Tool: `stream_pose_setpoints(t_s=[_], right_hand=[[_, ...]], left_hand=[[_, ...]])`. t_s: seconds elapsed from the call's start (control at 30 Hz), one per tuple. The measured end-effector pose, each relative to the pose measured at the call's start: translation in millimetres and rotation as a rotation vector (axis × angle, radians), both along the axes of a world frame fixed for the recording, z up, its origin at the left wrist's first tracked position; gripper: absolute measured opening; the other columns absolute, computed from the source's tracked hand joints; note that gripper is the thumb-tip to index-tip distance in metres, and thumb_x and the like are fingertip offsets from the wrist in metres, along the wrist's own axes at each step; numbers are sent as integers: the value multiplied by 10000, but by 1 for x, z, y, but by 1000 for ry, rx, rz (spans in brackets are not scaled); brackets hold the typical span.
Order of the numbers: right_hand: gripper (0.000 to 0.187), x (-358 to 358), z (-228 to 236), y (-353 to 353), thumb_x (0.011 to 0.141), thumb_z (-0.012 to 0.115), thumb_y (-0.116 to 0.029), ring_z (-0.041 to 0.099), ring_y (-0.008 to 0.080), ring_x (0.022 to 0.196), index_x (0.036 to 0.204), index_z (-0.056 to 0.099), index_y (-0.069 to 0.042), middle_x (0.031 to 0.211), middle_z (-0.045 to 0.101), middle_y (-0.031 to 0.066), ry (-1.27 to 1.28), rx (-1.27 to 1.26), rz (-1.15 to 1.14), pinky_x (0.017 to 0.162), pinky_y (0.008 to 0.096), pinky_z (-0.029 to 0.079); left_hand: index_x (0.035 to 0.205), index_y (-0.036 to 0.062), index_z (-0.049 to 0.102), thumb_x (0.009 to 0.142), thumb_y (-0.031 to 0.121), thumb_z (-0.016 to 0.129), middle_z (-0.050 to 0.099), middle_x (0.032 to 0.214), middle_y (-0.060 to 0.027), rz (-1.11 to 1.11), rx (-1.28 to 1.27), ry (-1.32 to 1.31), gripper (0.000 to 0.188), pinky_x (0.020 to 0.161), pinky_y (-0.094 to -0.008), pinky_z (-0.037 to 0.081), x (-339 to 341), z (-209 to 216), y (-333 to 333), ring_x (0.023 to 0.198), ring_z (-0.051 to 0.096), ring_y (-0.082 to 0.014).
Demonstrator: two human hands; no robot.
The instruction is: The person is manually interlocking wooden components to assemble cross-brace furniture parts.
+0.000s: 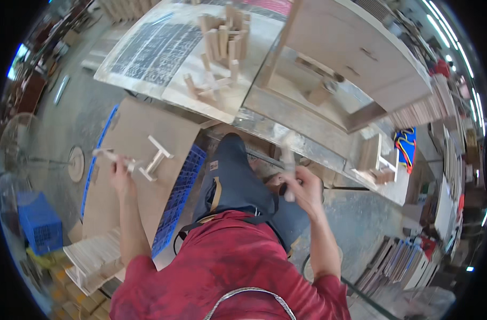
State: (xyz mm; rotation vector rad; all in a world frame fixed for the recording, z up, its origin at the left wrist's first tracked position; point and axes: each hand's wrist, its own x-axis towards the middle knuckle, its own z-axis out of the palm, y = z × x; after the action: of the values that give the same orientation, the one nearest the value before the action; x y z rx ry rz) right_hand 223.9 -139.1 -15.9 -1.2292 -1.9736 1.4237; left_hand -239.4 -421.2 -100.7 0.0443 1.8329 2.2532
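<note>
**A frame lies between two occupied hands**

We see a brown board (147, 118) resting over a blue crate (179, 198), probably to give a flat surface at seated height. On it, nearer its right edge, lies an H-shaped wooden frame (158, 158), low and within reach of the left hand (122, 175). That hand is closed around a pale wooden piece (106, 154) above the board's left half, which seems to keep the piece angled toward the frame.

Beyond the board's right edge, over the dark trousers (230, 178), the right hand (306, 186) grasps a pale bar (288, 157) near its lower end, apparently leaving most of its length free. Blocks of wood (224, 40) stand bunched on the worktable (174, 95), perhaps to save room.

We cannot tell whether the left hand's piece touches the frame or joins it; blur smears both held things, and the right one's far end is indistinct. The fingers hide part of each grip, and the board covers the crate's top.
</note>
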Motion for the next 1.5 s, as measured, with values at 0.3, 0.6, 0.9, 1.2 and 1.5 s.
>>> stream_pose_setpoints(t_s=[0.3,0.6,0.9,1.2,1.5], right_hand=[[219,-43,-53,-12,945,726,-149,599,73,752,1095,676,2,865,697,28,207,-310,210,650,254,492],[354,-2,-39,-36,868,808,-139,612,104,855,1157,672,15,953,705,44,238,-328,75,748,299,521],[319,14,-21,-32,868,807,-151,654,154,876,1119,697,12,964,720,83,225,43,-27,780,332,531],[221,3,-22,-24,917,756,-138,668,130,787,1062,724,25,929,740,80,346,-74,-96,695,287,536],[288,2,-16,-13,873,801,-194,708,171,839,1058,729,15,945,752,117,331,-10,-49,739,314,561]], left_hand=[[1094,8,694,878,122,769,644,802,-63,-1155,-486,408,255,683,-284,479,208,127,100,729,561,-125],[1136,-58,620,964,142,698,692,891,-81,-1535,-462,420,275,682,-290,508,243,87,174,780,607,-93],[1119,-25,655,904,64,753,706,899,-63,-1594,-186,-97,252,694,-275,540,250,89,204,800,659,-100],[1113,-18,666,896,64,763,712,884,-59,-1481,-77,132,252,670,-269,535,250,76,213,773,661,-99],[1065,-26,696,903,89,762,726,851,-70,-1563,-173,130,209,671,-270,533,244,106,223,748,667,-114]])
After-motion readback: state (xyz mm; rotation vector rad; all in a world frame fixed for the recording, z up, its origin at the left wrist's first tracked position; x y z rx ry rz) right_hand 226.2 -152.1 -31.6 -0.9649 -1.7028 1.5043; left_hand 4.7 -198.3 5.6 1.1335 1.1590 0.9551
